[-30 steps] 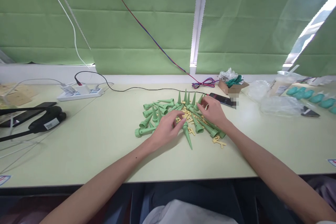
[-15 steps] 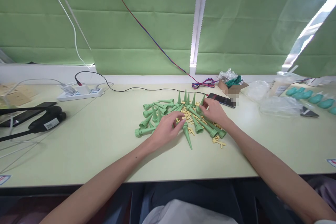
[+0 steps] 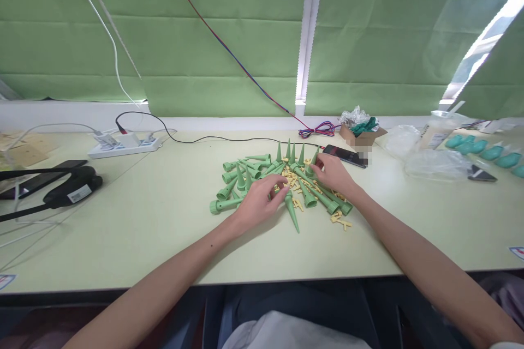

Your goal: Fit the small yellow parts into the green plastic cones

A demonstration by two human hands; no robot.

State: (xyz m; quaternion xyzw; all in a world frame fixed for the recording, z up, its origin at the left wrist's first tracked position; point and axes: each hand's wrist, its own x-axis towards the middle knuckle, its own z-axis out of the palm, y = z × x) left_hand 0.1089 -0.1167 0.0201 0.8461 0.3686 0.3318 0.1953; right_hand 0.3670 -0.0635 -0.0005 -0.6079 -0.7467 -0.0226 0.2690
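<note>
My right hand (image 3: 334, 173) has its thumb and fingertips closed on an upright green plastic spike (image 3: 314, 159) at the right end of a row. Over the front of the pile rests my left hand (image 3: 262, 197), fingers curved, with a gap between thumb and forefinger and nothing visible in it. Just beside its thumb lies another green spike (image 3: 292, 212), pointing toward me. Several hollow green spikes lie around, one with a ribbed cap (image 3: 219, 206) at left. Small yellow plastic clips (image 3: 291, 177) are heaped between the hands, and a few yellow pieces (image 3: 340, 221) lie at front right.
A phone (image 3: 346, 156) on a cable lies behind my right hand, near a small cardboard box (image 3: 362, 139). Plastic bags (image 3: 436, 164), a cup (image 3: 437, 131) and teal pieces (image 3: 507, 160) stand farther right. To the left are a power strip (image 3: 126, 144) and a black device (image 3: 73, 185).
</note>
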